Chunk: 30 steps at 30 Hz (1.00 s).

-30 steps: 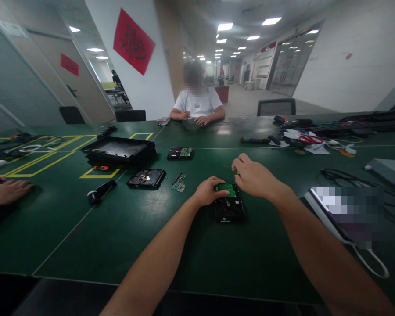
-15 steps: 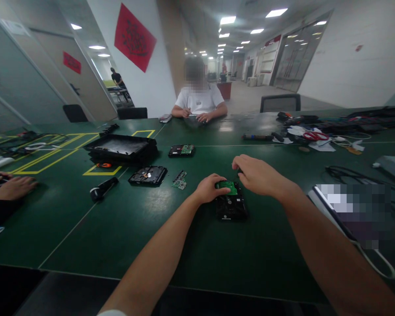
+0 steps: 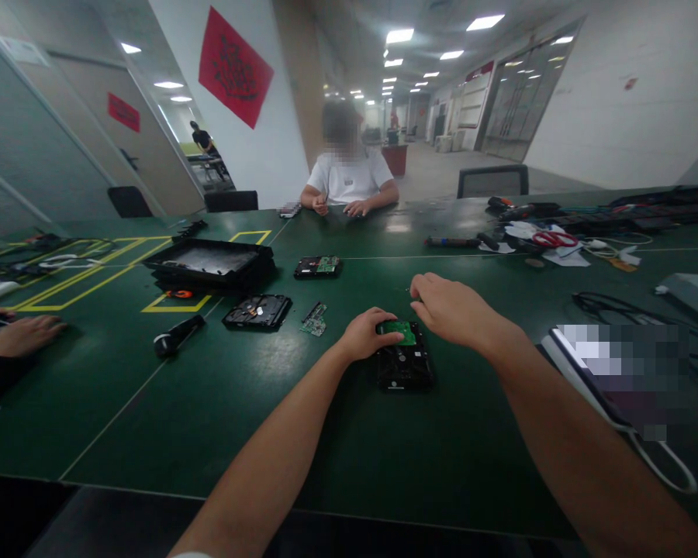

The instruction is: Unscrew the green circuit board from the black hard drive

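Note:
A black hard drive [image 3: 406,366] lies on the green table in front of me, its green circuit board [image 3: 406,333] facing up at the far end. My left hand [image 3: 361,335] grips the drive's far left side, with the thumb lying across the board. Just beyond the drive's far right corner, my right hand [image 3: 447,308] is raised with its fingers pinched together. A tiny speck shows by those fingertips, too small to name. Left of the drive lies a loose circuit board [image 3: 314,319]. Another hard drive [image 3: 319,266] sits farther back.
A third hard drive [image 3: 257,311], a black tray-like casing [image 3: 209,262] and a black handheld tool [image 3: 179,336] lie to the left. Cables and tools [image 3: 550,232] clutter the back right. A blurred-out device [image 3: 622,380] is by my right forearm. A co-worker [image 3: 349,182] sits opposite; another person's hands [image 3: 26,333] rest at left.
Both my hands keep nearly the same pose around the drive. A tiny speck now shows at my right fingertips. The co-worker opposite has shifted one hand. The whole view has moved slightly.

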Each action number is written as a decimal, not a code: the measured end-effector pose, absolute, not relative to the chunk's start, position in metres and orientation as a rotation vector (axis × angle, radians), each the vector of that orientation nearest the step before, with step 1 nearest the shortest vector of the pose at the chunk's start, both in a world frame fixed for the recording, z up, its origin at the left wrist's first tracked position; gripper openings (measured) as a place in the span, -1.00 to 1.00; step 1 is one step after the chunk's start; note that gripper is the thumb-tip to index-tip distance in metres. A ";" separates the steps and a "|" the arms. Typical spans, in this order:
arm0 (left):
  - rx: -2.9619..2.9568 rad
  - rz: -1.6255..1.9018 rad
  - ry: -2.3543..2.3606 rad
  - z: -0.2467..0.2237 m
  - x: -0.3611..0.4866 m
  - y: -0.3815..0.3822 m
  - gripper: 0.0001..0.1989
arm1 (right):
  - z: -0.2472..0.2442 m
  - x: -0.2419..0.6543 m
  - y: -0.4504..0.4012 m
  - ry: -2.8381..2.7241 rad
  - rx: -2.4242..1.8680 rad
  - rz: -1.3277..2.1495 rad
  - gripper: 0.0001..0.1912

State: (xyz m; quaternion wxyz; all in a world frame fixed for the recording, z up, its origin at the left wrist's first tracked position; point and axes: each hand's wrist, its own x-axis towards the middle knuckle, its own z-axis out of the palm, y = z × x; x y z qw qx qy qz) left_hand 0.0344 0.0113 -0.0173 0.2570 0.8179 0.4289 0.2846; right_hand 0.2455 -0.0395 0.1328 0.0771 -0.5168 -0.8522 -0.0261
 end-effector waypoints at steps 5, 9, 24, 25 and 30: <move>2.239 0.775 1.164 -0.018 0.034 0.011 -0.48 | 0.130 0.248 -0.036 -2.591 -1.411 -0.003 -0.79; 2.255 0.776 1.152 -0.018 0.034 0.011 -0.48 | 0.127 0.246 -0.035 -2.505 -1.534 -0.101 -0.83; 2.246 0.756 1.169 -0.016 0.034 0.011 -0.46 | 0.128 0.248 -0.033 -2.509 -1.559 -0.079 -0.84; 2.235 0.759 1.170 -0.016 0.034 0.011 -0.47 | 0.128 0.249 -0.033 -2.518 -1.537 -0.063 -0.84; 2.223 0.767 1.161 -0.016 0.034 0.012 -0.50 | 0.128 0.257 -0.030 -2.572 -1.400 0.035 -0.80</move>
